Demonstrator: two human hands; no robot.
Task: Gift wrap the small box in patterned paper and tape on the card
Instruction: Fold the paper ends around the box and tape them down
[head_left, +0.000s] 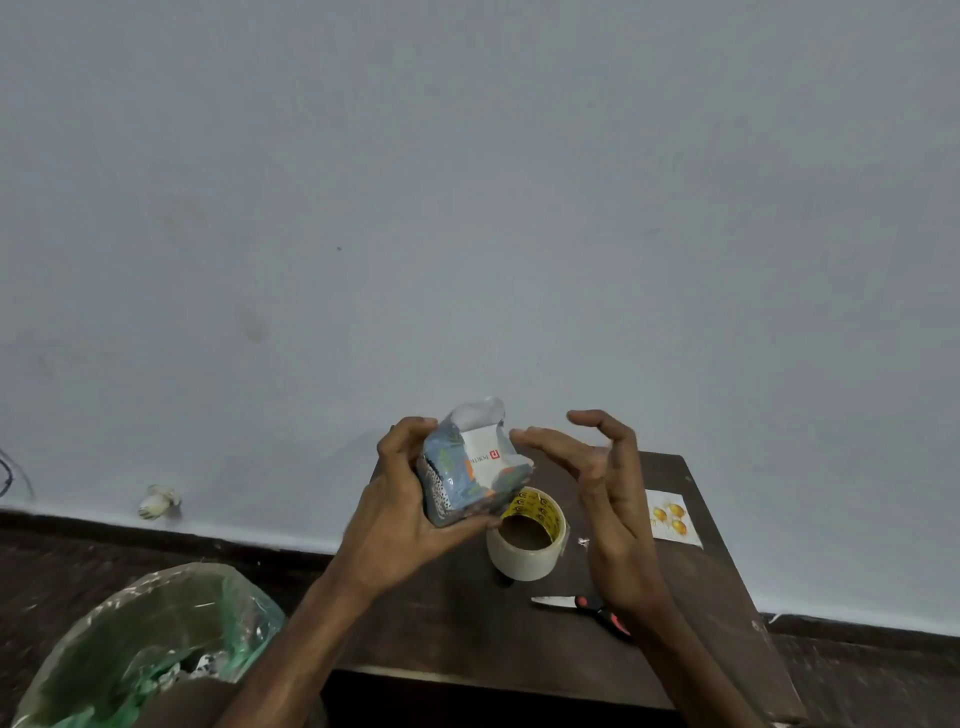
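The left hand (400, 512) gripped the half-wrapped box (470, 470) (white end showing) while the right hand (605, 486) hung spread beside it.

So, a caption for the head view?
Left hand grips small box half-wrapped in blue patterned paper; right hand open beside.

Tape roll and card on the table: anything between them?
Head view: a small pale scrap lies on the table between tape roll and card; the open right hand crosses in front of that stretch.
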